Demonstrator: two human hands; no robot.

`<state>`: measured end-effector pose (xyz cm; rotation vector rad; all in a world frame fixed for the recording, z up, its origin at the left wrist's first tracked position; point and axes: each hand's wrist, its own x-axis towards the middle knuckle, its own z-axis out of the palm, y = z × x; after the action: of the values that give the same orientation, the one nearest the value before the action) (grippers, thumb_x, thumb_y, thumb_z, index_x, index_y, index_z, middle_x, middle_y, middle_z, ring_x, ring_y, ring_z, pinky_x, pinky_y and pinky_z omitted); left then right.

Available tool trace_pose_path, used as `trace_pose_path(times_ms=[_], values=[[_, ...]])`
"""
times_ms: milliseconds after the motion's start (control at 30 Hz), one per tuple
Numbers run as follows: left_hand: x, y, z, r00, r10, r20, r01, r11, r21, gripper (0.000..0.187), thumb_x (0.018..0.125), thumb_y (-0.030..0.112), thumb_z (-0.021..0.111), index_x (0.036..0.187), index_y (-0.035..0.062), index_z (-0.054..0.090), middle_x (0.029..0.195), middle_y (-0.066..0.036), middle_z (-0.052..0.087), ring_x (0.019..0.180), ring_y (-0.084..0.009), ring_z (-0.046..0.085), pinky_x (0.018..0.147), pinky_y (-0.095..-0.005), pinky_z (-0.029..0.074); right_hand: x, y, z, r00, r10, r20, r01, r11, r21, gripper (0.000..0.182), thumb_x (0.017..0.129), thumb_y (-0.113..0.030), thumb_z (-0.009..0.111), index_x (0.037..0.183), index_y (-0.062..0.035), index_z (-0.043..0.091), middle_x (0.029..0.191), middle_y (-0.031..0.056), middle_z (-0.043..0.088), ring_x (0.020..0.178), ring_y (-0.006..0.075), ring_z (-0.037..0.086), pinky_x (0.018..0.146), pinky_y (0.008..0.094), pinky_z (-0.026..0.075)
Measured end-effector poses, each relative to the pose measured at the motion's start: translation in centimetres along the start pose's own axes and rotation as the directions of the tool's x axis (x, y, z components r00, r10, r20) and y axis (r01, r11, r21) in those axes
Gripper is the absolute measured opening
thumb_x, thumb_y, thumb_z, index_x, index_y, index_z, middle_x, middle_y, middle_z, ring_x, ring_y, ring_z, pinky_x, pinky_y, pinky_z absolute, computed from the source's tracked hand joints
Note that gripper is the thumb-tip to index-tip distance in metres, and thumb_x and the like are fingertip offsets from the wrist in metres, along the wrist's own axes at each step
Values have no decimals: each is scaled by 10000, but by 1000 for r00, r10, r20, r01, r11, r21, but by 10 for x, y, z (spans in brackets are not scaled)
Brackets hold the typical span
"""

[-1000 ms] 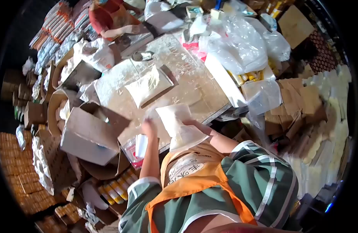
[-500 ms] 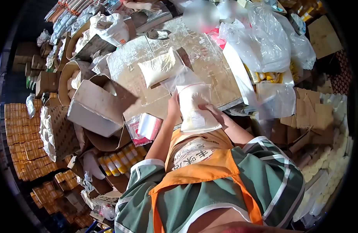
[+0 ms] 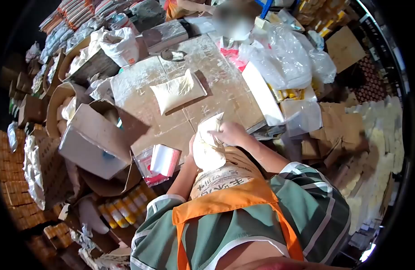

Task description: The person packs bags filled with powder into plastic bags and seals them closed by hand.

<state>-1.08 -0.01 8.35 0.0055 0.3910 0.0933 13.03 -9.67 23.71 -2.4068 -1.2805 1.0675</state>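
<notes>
A plastic bag filled with pale powder (image 3: pixel 208 152) is held upright in front of my apron, its narrowed top leaning to the right. My left hand (image 3: pixel 191 148) grips it from the left side, with most of the fingers hidden behind the bag. On the upper right, my right hand (image 3: pixel 231 133) is closed on the bag's plastic, the fingers bent against its front. Beyond them a second filled bag of pale powder (image 3: pixel 178 92) lies flat on the cardboard-covered table (image 3: pixel 158 130). Left of my left forearm is a stack of flat plastic bags with red edges (image 3: pixel 165 160).
Open cardboard boxes (image 3: pixel 97 141) crowd the left side. Clear plastic bags (image 3: pixel 279 56) are heaped at the far right, beside a white strip (image 3: pixel 263 93). A metal scoop-like item (image 3: pixel 172 55) rests at the back. Another person's arm (image 3: pixel 196 6) shows at the far edge.
The held bag has turned and tilted, and its top is now gathered. My right hand has moved from its lower right side to near its top. The whole view has shifted slightly.
</notes>
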Motion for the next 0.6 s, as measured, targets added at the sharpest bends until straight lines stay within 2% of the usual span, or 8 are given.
trace_pose_path(times_ms=[67, 100, 167, 200, 267, 433, 533, 600], values=[[-14, 1, 14, 994, -84, 69, 85, 996, -11, 474, 931, 338, 359, 1252, 25, 513, 1141, -185, 611, 991, -338, 614, 863, -461, 518, -4, -27, -42, 950, 260, -171, -237, 961, 144, 479, 789, -405, 699, 1127, -75, 615, 955, 201, 646, 953, 316, 623, 839, 364, 486], [-23, 3, 23, 981, -152, 119, 154, 988, -2, 484, 920, 349, 371, 1244, 22, 519, 1134, -185, 614, 987, -341, 615, 854, -461, 519, -1, -28, -41, 894, 76, -441, -70, 997, 28, 383, 744, -359, 726, 988, -73, 650, 870, 160, 656, 880, 333, 636, 780, 396, 499], [-31, 6, 37, 958, -232, 169, 243, 969, -45, 489, 905, 356, 381, 1227, 20, 533, 1119, -186, 622, 986, -352, 613, 873, -469, 503, 31, -4, -20, 831, -228, -508, 99, 958, -268, 289, 730, -280, 722, 914, -66, 658, 825, 137, 666, 790, 321, 648, 709, 404, 505], [-35, 7, 40, 957, -246, 156, 253, 967, -26, 487, 900, 323, 378, 1247, 8, 512, 1141, -196, 611, 999, -361, 609, 891, -481, 492, 41, 2, -14, 831, -221, -510, 83, 957, -279, 289, 730, -280, 722, 914, -66, 658, 825, 137, 666, 790, 321, 648, 709, 404, 505], [-40, 10, 33, 954, -259, 150, 262, 965, 1, 488, 896, 290, 374, 1267, -4, 492, 1162, -206, 601, 1013, -370, 605, 909, -493, 481, 57, 7, -4, 988, -104, -113, 64, 948, -312, 207, 739, -207, 688, 879, -57, 659, 807, 141, 666, 757, 321, 645, 683, 408, 499], [-59, 19, 28, 964, -235, 126, 242, 969, -43, 509, 918, 311, 373, 1317, 3, 449, 1278, -184, 544, 1118, -360, 553, 993, -483, 419, 47, 4, 9, 986, 18, -167, -53, 977, -207, 111, 749, -146, 657, 796, -45, 663, 787, 162, 654, 776, 284, 643, 690, 384, 497], [-62, 21, 8, 977, -174, 123, 182, 982, -54, 475, 933, 279, 357, 1309, 8, 457, 1262, -182, 553, 1110, -356, 558, 983, -478, 430, 30, 4, 17, 986, -119, -113, 117, 993, -27, 111, 784, -124, 647, 839, -28, 649, 770, 114, 646, 734, 208, 633, 669, 339, 502], [-66, 23, -9, 966, -201, 163, 209, 977, -30, 451, 941, 254, 344, 1301, 9, 463, 1254, -182, 557, 1110, -353, 558, 970, -471, 441, 14, -2, 19, 988, -16, 156, -65, 864, 499, 133, 805, -94, 652, 899, -2, 627, 796, 54, 620, 732, 146, 602, 672, 291, 503]])
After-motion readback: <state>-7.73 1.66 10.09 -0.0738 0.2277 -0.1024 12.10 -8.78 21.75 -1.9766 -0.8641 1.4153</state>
